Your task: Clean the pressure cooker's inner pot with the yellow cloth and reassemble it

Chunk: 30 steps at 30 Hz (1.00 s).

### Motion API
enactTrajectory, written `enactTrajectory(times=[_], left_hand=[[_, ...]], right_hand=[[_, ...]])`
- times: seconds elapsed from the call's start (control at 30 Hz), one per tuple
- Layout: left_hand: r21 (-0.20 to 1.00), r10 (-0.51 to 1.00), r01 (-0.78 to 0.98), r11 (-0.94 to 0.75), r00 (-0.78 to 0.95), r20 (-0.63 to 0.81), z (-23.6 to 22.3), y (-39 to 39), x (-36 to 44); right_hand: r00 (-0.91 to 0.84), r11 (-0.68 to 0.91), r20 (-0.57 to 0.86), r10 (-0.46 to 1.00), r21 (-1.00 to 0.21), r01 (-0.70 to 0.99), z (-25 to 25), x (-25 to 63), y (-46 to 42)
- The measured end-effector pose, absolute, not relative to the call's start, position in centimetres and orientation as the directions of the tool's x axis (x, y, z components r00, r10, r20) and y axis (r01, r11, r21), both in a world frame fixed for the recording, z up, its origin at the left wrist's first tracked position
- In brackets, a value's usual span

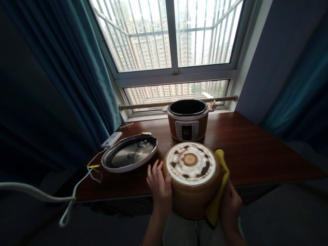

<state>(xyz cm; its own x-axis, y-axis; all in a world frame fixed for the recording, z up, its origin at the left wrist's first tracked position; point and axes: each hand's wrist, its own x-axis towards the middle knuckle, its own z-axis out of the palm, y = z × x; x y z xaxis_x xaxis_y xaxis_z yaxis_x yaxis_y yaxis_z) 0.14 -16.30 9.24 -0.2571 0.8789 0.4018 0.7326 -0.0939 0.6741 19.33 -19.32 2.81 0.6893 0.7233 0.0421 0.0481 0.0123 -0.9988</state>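
An upturned inner pot (pixel 192 181) with a stained, brown-ringed bottom rests at the table's front edge. My left hand (pixel 159 186) lies against its left side, fingers together and flat on the wall. My right hand (pixel 230 205) presses a yellow cloth (pixel 219 191) against the pot's right side. Behind stands the electric pressure cooker body (pixel 188 119), open, with its control panel facing me. Its lid (pixel 130 156) lies upside down to the left.
A dark wooden table (pixel 256 150) stands under a barred window (pixel 171 51). A white power bank (pixel 111 139) and white cable (pixel 77 191) sit at the left edge. Teal curtains (pixel 77 68) hang on both sides. A wooden rod (pixel 153 104) runs along the sill.
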Motion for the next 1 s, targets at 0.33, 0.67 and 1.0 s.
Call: enactTrajectory(times=[0.33,0.67,1.0], left_hand=[[0.714,0.901,0.695,-0.081,-0.255,0.351,9.0,-15.6,-0.4],[0.705,0.918,0.701,-0.111,-0.198,0.342,8.6,-15.8,-1.1],[0.782,0.935,0.617,-0.09,-0.217,0.279,8.6,-15.8,-1.3]], right_hand=[[0.188,0.429,0.802,0.567,-0.482,0.764,6.2,15.6,-21.7],[0.078,0.563,0.823,0.563,-0.45,0.693,11.3,13.9,-19.8],[0.017,0.681,0.849,0.528,-0.435,0.589,10.0,15.8,-20.3]])
